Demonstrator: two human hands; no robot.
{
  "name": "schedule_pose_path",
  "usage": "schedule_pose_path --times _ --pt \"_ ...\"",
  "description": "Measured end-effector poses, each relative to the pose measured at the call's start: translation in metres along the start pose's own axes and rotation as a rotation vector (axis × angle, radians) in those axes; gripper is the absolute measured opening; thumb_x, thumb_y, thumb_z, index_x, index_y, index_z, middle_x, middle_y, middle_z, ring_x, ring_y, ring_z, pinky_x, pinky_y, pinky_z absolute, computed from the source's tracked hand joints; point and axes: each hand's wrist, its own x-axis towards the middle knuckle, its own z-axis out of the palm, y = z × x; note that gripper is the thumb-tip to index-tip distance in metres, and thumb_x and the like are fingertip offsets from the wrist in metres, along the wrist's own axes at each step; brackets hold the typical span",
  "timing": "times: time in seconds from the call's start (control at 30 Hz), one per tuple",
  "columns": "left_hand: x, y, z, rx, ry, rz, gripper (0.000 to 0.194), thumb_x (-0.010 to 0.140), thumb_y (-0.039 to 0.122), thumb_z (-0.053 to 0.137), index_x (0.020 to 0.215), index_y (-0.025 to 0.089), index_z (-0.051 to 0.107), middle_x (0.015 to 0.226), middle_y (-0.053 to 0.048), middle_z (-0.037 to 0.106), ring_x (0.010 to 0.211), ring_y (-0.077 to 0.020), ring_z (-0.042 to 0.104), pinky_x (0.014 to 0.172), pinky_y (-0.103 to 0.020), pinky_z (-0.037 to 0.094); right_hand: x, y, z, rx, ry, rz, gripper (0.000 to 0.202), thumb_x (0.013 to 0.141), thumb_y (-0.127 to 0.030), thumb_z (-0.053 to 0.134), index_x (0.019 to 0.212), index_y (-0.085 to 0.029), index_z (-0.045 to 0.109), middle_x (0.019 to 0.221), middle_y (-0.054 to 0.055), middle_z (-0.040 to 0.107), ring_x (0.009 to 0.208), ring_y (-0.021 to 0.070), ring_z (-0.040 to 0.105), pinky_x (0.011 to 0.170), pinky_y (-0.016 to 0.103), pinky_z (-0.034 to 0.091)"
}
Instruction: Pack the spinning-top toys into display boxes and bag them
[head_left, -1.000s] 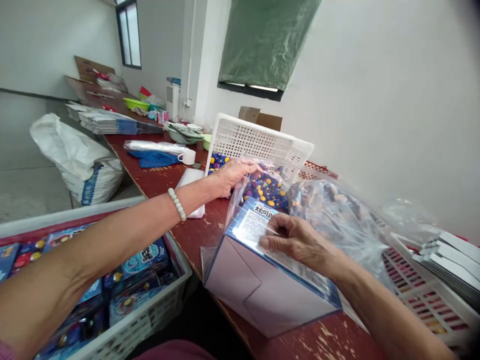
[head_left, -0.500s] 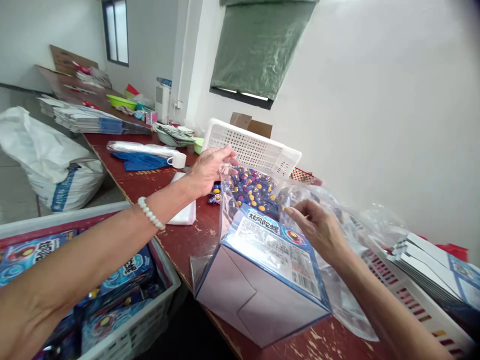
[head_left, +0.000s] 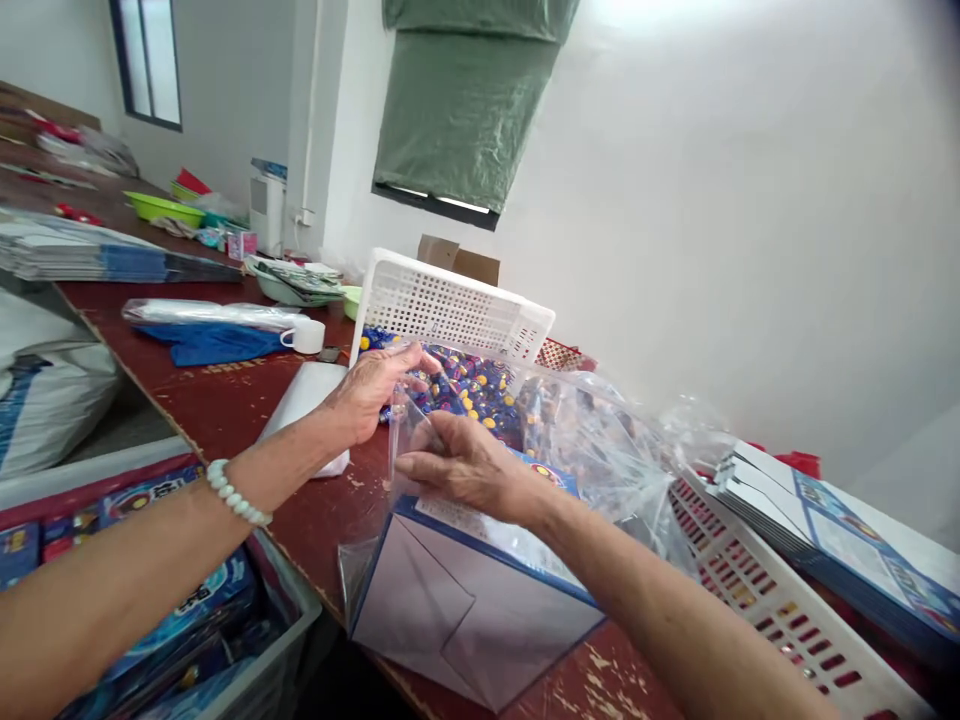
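A blue-and-white printed box (head_left: 480, 610) sits at the table's near edge, with a clear plastic bag (head_left: 405, 425) around it and rising from its far side. My left hand (head_left: 375, 390), with a beaded bracelet on the wrist, grips the bag's upper edge at the far left. My right hand (head_left: 472, 465) reaches across the box top, thumb and fingers closed on the film near its left side. It hides much of the printed top. Beyond the hands lie many small blue-and-yellow toy pieces (head_left: 480, 385) in front of a tilted white basket (head_left: 442, 295).
A crate (head_left: 307, 610) of packed blue boxes stands at lower left. Flat cartons (head_left: 832, 540) are stacked on the right beside a slotted white basket (head_left: 780, 600). More crumpled clear plastic (head_left: 607, 440) lies right of the box. A white mug (head_left: 306, 337) stands at back left.
My right hand has moved left across the box top to the bag's left side. My left hand still holds the bag edge, slightly lower. The view has turned to the right.
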Motion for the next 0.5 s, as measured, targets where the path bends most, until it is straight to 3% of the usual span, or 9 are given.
schedule_pose_path --times 0.07,0.17,0.27,0.37,0.5 --pt "0.000 -0.001 -0.005 -0.055 0.018 -0.004 0.030 0.073 0.045 0.070 0.080 0.016 0.067 0.091 -0.004 0.069 0.064 -0.0120 0.060 0.054 -0.022 0.045 -0.018 0.011 -0.028 -0.016 -0.033 0.065 0.034 0.079 -0.047 0.069 0.077 -0.018 0.050 0.059 -0.007 0.042 0.053 0.0076 0.036 0.049 0.021 0.027" --pt "0.001 -0.006 -0.009 -0.102 0.020 -0.053 0.033 0.072 0.047 0.070 0.076 0.014 0.066 0.086 -0.006 0.068 0.062 -0.0138 0.061 0.051 -0.022 0.046 -0.054 0.038 -0.082 -0.123 -0.125 0.243 0.041 0.070 -0.049 0.075 0.089 -0.017 0.057 0.067 -0.004 0.048 0.060 0.0091 0.041 0.052 0.022 0.028" --pt "0.000 -0.010 -0.009 -0.102 -0.061 -0.076 0.041 0.072 0.053 0.069 0.076 0.012 0.069 0.087 -0.008 0.067 0.065 -0.0146 0.061 0.055 -0.025 0.049 -0.084 0.052 -0.115 -0.229 0.015 0.329 0.038 0.071 -0.049 0.073 0.083 -0.016 0.059 0.066 -0.004 0.047 0.060 0.0098 0.040 0.053 0.024 0.028" --pt "-0.006 -0.011 -0.008 -0.108 -0.081 -0.036 0.046 0.074 0.057 0.067 0.094 0.016 0.070 0.103 -0.009 0.068 0.075 -0.0161 0.062 0.062 -0.027 0.050 -0.099 0.038 -0.105 -0.363 0.201 0.210 0.030 0.082 -0.047 0.062 0.087 -0.018 0.061 0.072 0.000 0.054 0.064 0.0126 0.046 0.056 0.026 0.034" --pt "-0.017 -0.014 -0.007 -0.121 -0.088 -0.071 0.053 0.064 0.043 0.080 0.111 0.020 0.066 0.113 -0.009 0.066 0.092 -0.0185 0.062 0.076 -0.028 0.049 -0.096 0.007 -0.062 -0.501 0.425 -0.042 0.019 0.092 -0.037 0.052 0.094 -0.022 0.062 0.083 0.003 0.064 0.072 0.0157 0.056 0.062 0.029 0.043"
